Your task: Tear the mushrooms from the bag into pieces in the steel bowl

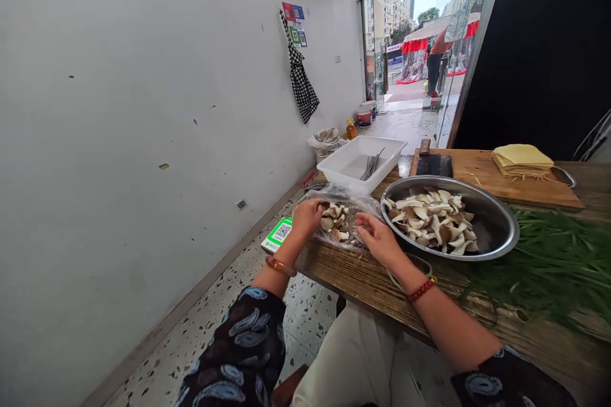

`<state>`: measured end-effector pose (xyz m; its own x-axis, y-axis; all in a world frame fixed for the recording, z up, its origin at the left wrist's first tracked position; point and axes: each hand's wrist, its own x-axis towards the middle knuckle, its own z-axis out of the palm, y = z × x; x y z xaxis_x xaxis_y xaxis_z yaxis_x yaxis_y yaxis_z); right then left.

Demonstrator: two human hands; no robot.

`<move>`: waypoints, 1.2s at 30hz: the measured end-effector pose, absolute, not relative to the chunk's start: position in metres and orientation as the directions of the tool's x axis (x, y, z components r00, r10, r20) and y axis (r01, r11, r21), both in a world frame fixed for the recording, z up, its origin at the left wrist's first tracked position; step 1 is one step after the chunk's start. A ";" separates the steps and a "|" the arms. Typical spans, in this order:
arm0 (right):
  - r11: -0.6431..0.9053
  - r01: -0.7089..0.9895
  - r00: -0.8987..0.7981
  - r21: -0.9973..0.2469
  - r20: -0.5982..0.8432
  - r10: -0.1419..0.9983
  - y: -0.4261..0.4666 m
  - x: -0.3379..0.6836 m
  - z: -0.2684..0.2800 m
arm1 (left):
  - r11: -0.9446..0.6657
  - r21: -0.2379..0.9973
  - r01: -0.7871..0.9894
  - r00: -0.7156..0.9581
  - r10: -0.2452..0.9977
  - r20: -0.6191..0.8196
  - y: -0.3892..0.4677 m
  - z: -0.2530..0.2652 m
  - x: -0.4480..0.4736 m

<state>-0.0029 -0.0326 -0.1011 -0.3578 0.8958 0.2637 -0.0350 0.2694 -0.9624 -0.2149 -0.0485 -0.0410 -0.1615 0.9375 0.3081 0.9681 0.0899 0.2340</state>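
My left hand (308,217) is closed, its fingertips pinching a brown-capped mushroom at the left side of a clear plastic bag (344,193). Whole and broken mushrooms (338,224) lie on the bag beneath and beside it. My right hand (377,238) hovers at the bag's right side with fingers apart and nothing visible in them. Just right of that hand, a wide steel bowl (501,229) holds many torn mushroom pieces (434,216).
A white plastic tray (341,165) with thin metal skewers (372,165) stands behind the bag. Behind the bowl are a cleaver (433,164) and stacked yellow sheets (521,159) on a cutting board (472,162). Green leafy stalks (568,261) lie at right; a QR-code sign (280,233) at left.
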 end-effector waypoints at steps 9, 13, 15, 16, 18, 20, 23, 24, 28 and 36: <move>0.293 -0.090 -0.336 -0.952 0.306 0.891 -0.036 0.001 -0.088 | -0.124 0.857 0.500 0.001 0.990 0.143 -0.068 -0.030 -0.174; 0.255 -0.107 -0.357 -0.961 0.276 0.892 -0.040 0.002 -0.081 | -0.074 0.924 0.374 0.060 0.997 0.055 -0.075 -0.030 -0.160; 0.239 -0.102 -0.384 -0.965 0.260 0.886 -0.041 0.002 -0.078 | -0.045 0.936 0.349 0.053 0.998 0.028 -0.076 -0.030 -0.157; 0.231 -0.101 -0.392 -0.968 0.252 0.885 -0.042 0.002 -0.078 | -0.031 0.945 0.326 0.033 0.999 0.022 -0.076 -0.031 -0.155; 0.195 -0.118 -0.392 -0.974 0.226 0.892 -0.043 0.001 -0.078 | -0.009 0.972 0.236 -0.034 0.999 0.017 -0.077 -0.032 -0.153; 0.149 -0.153 -0.373 -0.977 0.197 0.907 -0.043 -0.001 -0.079 | -0.002 0.996 0.093 -0.119 0.993 0.013 -0.078 -0.035 -0.151; 0.122 -0.182 -0.324 -0.976 0.176 0.929 -0.042 -0.005 -0.082 | -0.018 0.994 -0.110 -0.201 0.980 -0.005 -0.084 -0.044 -0.149; 0.124 -0.180 -0.308 -0.976 0.176 0.935 -0.042 -0.006 -0.083 | -0.026 0.988 -0.153 -0.212 0.977 -0.008 -0.086 -0.047 -0.148; 0.145 -0.160 -0.275 -0.976 0.185 0.943 -0.041 -0.008 -0.086 | -0.075 0.982 -0.174 -0.231 0.972 0.034 -0.092 -0.062 -0.139; 0.408 0.063 -0.263 -0.911 0.379 0.887 -0.044 -0.001 -0.081 | -0.137 0.990 0.010 -0.347 0.928 0.132 -0.086 -0.065 -0.121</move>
